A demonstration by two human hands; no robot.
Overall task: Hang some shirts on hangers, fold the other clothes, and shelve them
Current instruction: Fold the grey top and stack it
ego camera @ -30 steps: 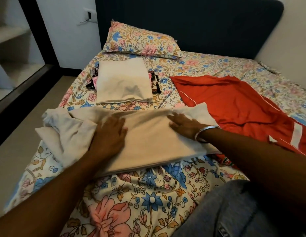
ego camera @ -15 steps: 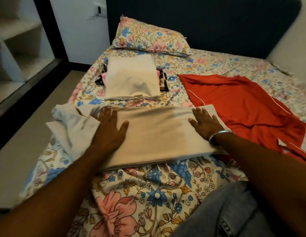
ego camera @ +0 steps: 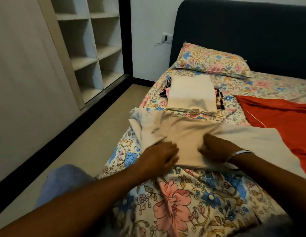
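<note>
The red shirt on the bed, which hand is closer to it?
The right hand. It rests on the beige cloth, just left of the red shirt. The left hand lies farther left, at the cloth's near edge.

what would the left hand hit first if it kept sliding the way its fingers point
The left hand points right across the beige folded cloth, so it would likely meet the right hand first; both rest on that cloth, a small gap between them.
</note>
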